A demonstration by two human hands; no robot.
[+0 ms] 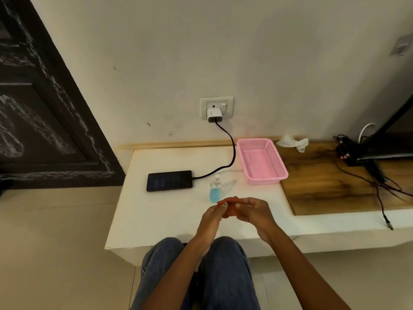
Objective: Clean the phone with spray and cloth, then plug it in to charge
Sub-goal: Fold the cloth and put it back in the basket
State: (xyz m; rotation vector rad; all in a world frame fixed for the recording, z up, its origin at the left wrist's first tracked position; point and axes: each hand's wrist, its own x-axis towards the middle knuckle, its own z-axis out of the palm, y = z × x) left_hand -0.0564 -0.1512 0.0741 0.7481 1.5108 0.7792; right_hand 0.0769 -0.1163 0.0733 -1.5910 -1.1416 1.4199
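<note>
Both hands, left hand (213, 214) and right hand (251, 210), grasp the orange cloth (230, 209) at lower centre. The phone (169, 181) lies left of centre, its cable (232, 151) attached. The spray bottle (215, 191) stands just beyond the cloth. Risk: a careless hand movement may topple the bottle or wet the connected phone.

The person wears blue denim jeans (169, 265), faded to a mid-blue wash, with soft folds running down both legs. Both forearms are bare from the lower edge of the view up to the wrists, with no sleeve showing. The left hand (212, 217) has a fingernail (224, 204) painted green. The right hand (252, 210) shows no ring, band or watch, and neither wrist carries anything.
</note>
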